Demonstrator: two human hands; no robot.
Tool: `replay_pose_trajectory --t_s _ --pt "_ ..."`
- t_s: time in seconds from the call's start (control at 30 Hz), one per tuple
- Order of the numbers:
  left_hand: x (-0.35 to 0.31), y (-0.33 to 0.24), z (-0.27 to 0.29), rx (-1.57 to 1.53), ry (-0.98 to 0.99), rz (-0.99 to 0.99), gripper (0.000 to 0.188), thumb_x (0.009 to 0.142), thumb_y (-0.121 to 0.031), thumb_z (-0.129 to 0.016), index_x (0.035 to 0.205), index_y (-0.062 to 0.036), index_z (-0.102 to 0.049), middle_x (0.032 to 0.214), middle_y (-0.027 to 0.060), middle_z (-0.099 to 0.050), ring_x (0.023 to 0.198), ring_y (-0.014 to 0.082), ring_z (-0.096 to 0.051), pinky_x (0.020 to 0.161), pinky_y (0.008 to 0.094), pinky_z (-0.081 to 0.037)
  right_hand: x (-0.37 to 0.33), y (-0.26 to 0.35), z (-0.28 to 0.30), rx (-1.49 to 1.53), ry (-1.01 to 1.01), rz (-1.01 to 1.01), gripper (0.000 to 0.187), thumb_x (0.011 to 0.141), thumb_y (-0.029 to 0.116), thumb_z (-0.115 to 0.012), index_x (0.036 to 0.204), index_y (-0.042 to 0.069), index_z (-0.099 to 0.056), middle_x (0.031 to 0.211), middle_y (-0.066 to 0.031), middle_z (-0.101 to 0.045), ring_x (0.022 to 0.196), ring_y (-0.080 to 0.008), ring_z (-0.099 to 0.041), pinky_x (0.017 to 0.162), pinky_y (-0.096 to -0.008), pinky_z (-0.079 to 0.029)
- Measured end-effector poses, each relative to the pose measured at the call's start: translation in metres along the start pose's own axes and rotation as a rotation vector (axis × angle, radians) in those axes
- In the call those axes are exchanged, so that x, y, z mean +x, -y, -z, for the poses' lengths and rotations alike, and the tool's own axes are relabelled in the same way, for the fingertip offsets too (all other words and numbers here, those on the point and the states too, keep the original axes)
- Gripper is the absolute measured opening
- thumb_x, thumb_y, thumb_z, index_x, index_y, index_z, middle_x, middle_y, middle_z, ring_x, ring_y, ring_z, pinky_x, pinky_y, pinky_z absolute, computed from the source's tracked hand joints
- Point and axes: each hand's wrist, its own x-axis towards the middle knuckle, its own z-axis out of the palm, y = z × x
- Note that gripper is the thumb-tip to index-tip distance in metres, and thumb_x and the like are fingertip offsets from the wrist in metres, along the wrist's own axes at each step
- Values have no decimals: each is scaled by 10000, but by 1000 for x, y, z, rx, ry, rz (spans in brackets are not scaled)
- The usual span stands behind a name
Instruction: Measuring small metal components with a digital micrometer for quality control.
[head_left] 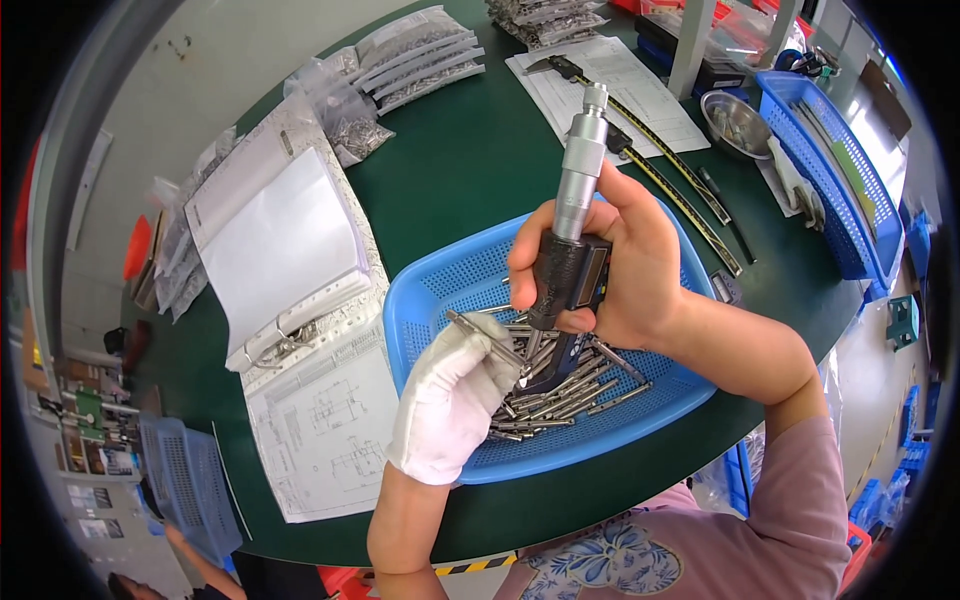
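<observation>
My right hand (640,260), bare, is wrapped round a digital micrometer (570,220) with a silver thimble at the top and a black body. The frame of the micrometer points down and to the left. My left hand (450,395), in a white glove, pinches a slim metal pin (487,338) whose lower end is at the micrometer's jaws. Whether the jaws touch it cannot be made out. Below both hands lies a blue perforated basket (600,440) holding a heap of similar metal pins (575,395).
Left of the basket are an open ring binder (280,240) and a drawing sheet (340,430). Bagged parts (415,55) lie at the back. Digital calipers (690,205), a metal bowl (735,125) and another blue basket (830,180) are on the right. Another person's arm (200,560) shows at lower left.
</observation>
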Motion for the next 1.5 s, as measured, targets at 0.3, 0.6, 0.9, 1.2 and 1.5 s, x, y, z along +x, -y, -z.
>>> replay_pose_trajectory --t_s 0.3,0.6,0.9,1.2,1.5 --pt "-1 0 2 -41 48 56 113 832 -97 -472 891 -9 -512 836 35 -512 776 109 -485 727 224 -387 -4 -4 2 -87 32 77 726 822 608 -204 786 -28 -553 651 -192 -572 363 -153 -417 333 -210 -338" --pt "-1 0 1 -68 19 106 106 833 -93 -475 886 -9 -511 860 42 -519 826 124 -490 786 244 -374 -7 -4 -2 -39 -33 50 756 793 632 -196 782 -27 -566 663 -188 -580 395 -162 -443 353 -227 -340" --pt "0 -1 5 -145 60 151 94 828 -79 -487 886 -14 -521 878 52 -538 867 143 -505 827 260 -375 -6 -5 -2 -49 2 43 737 802 607 -207 792 -35 -570 673 -187 -584 407 -153 -452 358 -214 -340" --pt "-2 0 8 -114 78 143 124 831 -88 -477 913 -7 -521 915 66 -547 896 160 -507 838 297 -373 -7 -6 -3 -189 -3 73 689 813 604 -294 762 -21 -580 661 -142 -593 389 -117 -427 363 -211 -329" --pt "-3 1 0 -83 -25 114 184 822 -107 -455 938 26 -505 903 108 -535 842 182 -515 759 285 -400 -5 -7 -5 -110 -67 87 675 761 629 -415 698 -25 -573 587 -111 -572 365 -105 -402 334 -214 -298"
